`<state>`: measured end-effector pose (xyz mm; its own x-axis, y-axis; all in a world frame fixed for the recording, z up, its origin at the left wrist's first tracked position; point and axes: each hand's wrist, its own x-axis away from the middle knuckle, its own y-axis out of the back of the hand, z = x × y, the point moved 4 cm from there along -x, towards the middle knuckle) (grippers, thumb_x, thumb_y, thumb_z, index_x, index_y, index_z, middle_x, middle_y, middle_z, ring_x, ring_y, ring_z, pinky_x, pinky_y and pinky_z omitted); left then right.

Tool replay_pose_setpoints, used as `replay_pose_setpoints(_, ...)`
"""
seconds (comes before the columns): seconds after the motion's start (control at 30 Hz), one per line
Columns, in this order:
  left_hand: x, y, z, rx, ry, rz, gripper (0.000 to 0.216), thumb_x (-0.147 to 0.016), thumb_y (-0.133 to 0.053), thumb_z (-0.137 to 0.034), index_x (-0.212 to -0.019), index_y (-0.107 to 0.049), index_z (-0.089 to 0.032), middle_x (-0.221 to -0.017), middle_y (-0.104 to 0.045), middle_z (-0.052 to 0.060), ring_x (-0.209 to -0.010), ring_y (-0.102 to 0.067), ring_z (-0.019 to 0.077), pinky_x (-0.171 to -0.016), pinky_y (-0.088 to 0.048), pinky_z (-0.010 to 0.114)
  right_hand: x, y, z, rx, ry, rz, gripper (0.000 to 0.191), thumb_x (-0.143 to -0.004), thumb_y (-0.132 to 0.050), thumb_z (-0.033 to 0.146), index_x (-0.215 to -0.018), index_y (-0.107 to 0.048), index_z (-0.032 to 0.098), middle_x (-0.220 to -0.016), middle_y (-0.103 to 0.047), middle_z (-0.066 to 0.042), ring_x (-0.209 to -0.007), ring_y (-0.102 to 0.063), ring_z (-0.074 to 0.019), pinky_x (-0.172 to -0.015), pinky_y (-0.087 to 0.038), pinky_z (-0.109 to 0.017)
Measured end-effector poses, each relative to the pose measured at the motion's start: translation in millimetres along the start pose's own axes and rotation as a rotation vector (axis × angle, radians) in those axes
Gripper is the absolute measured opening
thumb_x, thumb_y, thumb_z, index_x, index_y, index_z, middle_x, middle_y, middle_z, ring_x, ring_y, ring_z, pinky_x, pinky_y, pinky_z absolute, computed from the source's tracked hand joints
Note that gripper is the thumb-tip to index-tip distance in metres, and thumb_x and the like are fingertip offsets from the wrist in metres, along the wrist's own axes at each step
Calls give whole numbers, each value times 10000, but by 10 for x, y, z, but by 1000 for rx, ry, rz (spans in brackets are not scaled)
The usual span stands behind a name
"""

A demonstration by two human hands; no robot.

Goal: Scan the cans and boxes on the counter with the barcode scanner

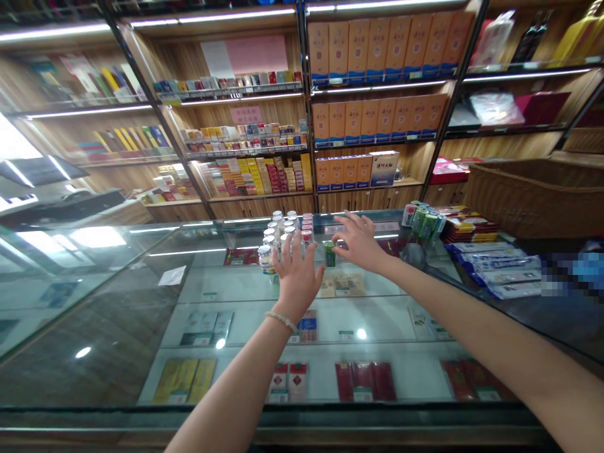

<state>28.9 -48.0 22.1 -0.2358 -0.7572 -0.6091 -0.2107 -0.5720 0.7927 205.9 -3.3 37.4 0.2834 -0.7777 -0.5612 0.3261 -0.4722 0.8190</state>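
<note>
Several small white-capped bottles stand in a tight group on the glass counter top. My left hand is raised just in front of the group, palm forward, fingers together and stretched out, touching or nearly touching the nearest bottles. My right hand reaches in from the right, fingers spread, with its fingertips at a small green bottle that stands at the right edge of the group. I cannot tell whether the fingers grip the green bottle. A bead bracelet circles my left wrist.
Green and white cans and stacked red packs lie on the counter at right, with blue-white packets nearer. A wicker basket stands far right. Cigarette packs fill the case under the glass. Shelves of orange boxes line the back wall.
</note>
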Motion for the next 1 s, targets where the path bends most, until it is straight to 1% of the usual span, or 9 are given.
replay_pose_setpoints(0.1,30,-45,-12,-13,-10,32,596,-863,-741,-383,-1426,-596,-248,-1702,-319,150,-1572,-263,394,-1261,-150,677,-116,-62,-44,-16,-33,4,190,-914,-658,386,-955,-776,244,-1574,-526,-103,-1531,-302,-357,-1197,-194,-630)
replay_pose_setpoints(0.2,67,-96,-18,-17,-20,70,620,-862,-740,-390,-1448,-585,-255,-1708,-306,148,-1573,-263,394,-1258,-141,693,-233,-129,-113,-45,-70,-2,197,-909,-659,403,-941,-782,253,-1571,-529,-86,-1526,-297,-355,-1191,-200,-619)
replay_pose_setpoints(0.37,117,-159,-22,-22,-48,103,618,-909,-691,-444,-1483,-568,-251,-1710,-296,152,-1587,-235,394,-1255,-132,711,-423,-249,-235,-65,-118,-10,222,-912,-654,430,-956,-791,261,-1573,-522,-77,-1508,-307,-355,-1173,-219,-618)
replay_pose_setpoints(0.57,159,-218,-34,-30,-99,122,602,-976,-581,-506,-1527,-523,-273,-1707,-309,136,-1593,-223,389,-1254,-126,724,-603,-372,-279,-68,-124,-8,189,-898,-670,385,-969,-792,260,-1565,-531,-83,-1516,-306,-335,-1189,-200,-608)
replay_pose_setpoints(0.8,190,-251,-51,-41,-121,143,594,-1001,-515,-533,-1540,-504,-285,-1710,-313,118,-1601,-205,365,-1269,-93,702,-769,-549,-335,-54,-170,27,184,-894,-677,375,-985,-790,263,-1579,-516,-78,-1525,-290,-321,-1196,-200,-605)
replay_pose_setpoints(1.0,194,-286,-44,-60,-111,174,601,-1000,-509,-549,-1543,-504,-291,-1707,-324,110,-1596,-218,369,-1273,-86,694,-928,-641,-369,-16,-184,42,203,-909,-654,362,-1024,-787,260,-1598,-496,-81,-1542,-269,-318,-1209,-188,-610)
